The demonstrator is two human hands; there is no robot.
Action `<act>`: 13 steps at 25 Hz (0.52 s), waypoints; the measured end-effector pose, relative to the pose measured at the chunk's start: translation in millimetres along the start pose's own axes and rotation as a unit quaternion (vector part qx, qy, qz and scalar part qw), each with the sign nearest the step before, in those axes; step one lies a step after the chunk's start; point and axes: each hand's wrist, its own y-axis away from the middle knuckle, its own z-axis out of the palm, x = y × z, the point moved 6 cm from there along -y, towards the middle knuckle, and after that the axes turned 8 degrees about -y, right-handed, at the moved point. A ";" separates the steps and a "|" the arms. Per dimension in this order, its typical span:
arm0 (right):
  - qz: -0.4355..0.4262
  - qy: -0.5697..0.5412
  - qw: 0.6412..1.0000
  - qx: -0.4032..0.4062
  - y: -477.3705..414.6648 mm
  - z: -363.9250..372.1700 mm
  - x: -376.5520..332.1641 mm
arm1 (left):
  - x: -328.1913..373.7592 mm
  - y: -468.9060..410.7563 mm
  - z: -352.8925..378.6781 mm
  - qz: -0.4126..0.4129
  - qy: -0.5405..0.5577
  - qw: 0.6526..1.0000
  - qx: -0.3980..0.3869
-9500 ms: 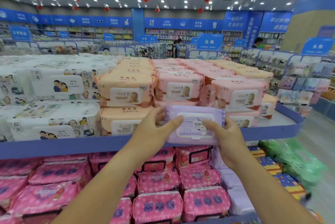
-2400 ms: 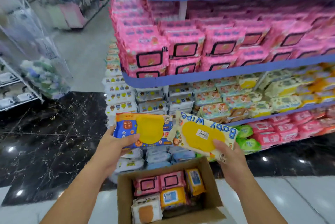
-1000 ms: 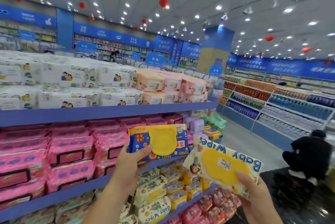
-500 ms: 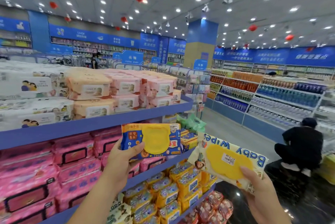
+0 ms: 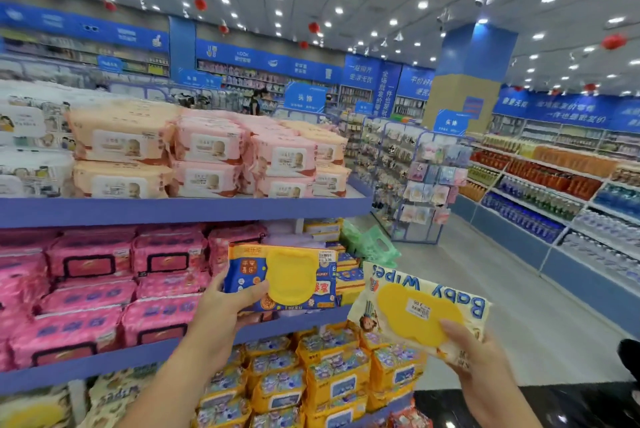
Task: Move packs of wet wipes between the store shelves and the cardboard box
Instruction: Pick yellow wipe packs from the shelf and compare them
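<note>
1. Since half a second ago the view has swung left, and the shelves (image 5: 180, 211) now fill more of the frame
2. Cream pack (image 5: 420, 315): right hand (image 5: 479, 363) closed on its lower edge, thumb on the yellow lid
3. Blue pack (image 5: 282, 277): left hand (image 5: 221, 317) clasps its left end, before the pink packs (image 5: 104, 289)

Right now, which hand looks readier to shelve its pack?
Probably the left hand: its blue pack is level and right at the middle shelf. The right hand holds its cream pack tilted, out past the shelf end.
</note>
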 end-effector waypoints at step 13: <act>0.049 0.033 0.994 -0.092 -282.6 -66.2 -11.6 | -69.5 -162.7 154.0 -0.009 -0.007 0.994 0.111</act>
